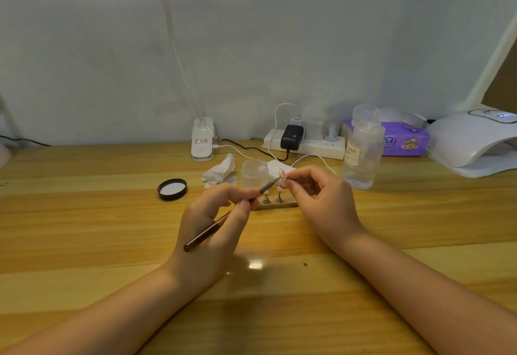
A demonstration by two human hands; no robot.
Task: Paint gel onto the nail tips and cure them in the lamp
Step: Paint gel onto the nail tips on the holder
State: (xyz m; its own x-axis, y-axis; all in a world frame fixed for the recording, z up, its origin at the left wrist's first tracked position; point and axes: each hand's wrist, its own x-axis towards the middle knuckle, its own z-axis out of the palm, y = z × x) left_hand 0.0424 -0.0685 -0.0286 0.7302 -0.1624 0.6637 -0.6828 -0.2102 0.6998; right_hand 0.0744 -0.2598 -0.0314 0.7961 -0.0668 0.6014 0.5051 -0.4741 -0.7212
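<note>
- Head view, looking down at a pale wooden desk (pixel 84 214) set against a grey wall, with both bare forearms reaching in from the bottom edge.
- The left hand (pixel 212 231) has its fingers curled round a slim dark-handled gel brush (pixel 223 219), held like a pen, its fine end angled up and to the right.
- The right hand (pixel 316 200) pinches a small pale pink nail tip (pixel 282 173) between its thumb and fingers, raised just above the desk; the brush end touches the tip or sits just beside it.
- Under the hands lies a small wooden holder block (pixel 277 204) with two metal stands; one appears to carry another pink tip, though it is too small to be sure.
- A small clear open jar (pixel 254 172) stands just behind the hands, and its round black lid (pixel 172 189) lies apart on the left.
- The white domed curing lamp (pixel 472 144) sits at the far right of the desk, well apart from the hands, with nothing visible inside its opening.
- Judgement: the painting step looks under way on one tip. Whether the other tips are coated cannot be told, and this tip's curing appears yet to be done.
- Also on the desk: crumpled white tissue (pixel 219 171), a clear labelled plastic bottle (pixel 363 147), a purple wipes packet (pixel 405 139), a white power strip (pixel 305 144), and a clip-on desk light (pixel 202 139).
</note>
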